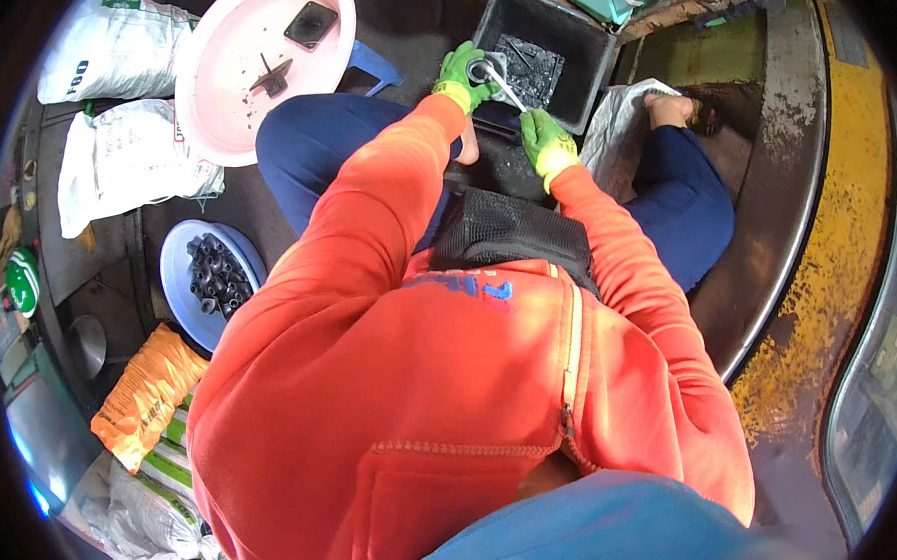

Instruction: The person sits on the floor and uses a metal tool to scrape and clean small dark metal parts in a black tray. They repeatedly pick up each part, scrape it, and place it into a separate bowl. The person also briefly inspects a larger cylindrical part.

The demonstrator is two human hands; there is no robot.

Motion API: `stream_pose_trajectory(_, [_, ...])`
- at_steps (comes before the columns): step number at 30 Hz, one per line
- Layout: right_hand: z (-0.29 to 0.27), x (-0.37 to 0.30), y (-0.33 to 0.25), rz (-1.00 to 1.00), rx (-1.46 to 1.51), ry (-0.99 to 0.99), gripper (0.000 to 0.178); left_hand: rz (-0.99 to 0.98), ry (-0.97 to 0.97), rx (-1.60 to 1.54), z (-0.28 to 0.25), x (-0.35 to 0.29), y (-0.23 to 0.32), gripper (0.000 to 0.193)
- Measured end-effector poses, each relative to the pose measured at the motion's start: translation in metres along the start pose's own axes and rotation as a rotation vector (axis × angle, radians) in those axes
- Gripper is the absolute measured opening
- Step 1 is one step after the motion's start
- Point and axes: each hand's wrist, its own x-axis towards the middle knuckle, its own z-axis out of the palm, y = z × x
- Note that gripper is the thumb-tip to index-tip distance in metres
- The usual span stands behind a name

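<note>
My left hand point(460, 76), in a green and yellow glove, is closed around a grey round part point(478, 71) with a ring-like opening. My right hand point(548, 144), gloved the same way, grips a slim pale rod-like tool point(506, 85). The tool's far end meets the round part; whether it goes inside I cannot tell. Both hands are over the near left side of a black rectangular tub point(589, 69), which has small dark pieces point(529, 66) on its bottom.
At the left stands a pink basin point(231, 104) with a dark square piece point(311, 24) and a dark branched piece point(273, 77). A blue basin point(181, 292) holds several black parts point(218, 275). White sacks point(128, 159) lie beyond. On the right runs a rusty yellow metal edge point(820, 314).
</note>
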Motion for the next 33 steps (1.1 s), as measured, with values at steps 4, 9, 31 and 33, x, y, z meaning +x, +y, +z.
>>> stream_pose_trajectory(4, [-0.006,-0.002,-0.002,-0.091,0.034,0.056,0.035,-0.132,-0.021,-0.202,0.000,0.001,0.003,0.077])
stream_pose_trajectory(9, [-0.001,0.004,-0.002,0.002,0.010,0.010,0.036,-0.099,-0.039,-0.011,-0.003,0.000,0.003,0.075])
stream_pose_trajectory(31, [-0.053,-0.004,-0.015,-0.069,0.262,0.324,0.026,-0.290,0.146,-0.490,-0.039,0.029,0.036,0.074])
stream_pose_trajectory(33, [-0.087,-0.023,-0.014,-0.167,0.442,0.398,0.020,-0.316,0.325,-0.636,-0.059,0.069,0.052,0.064])
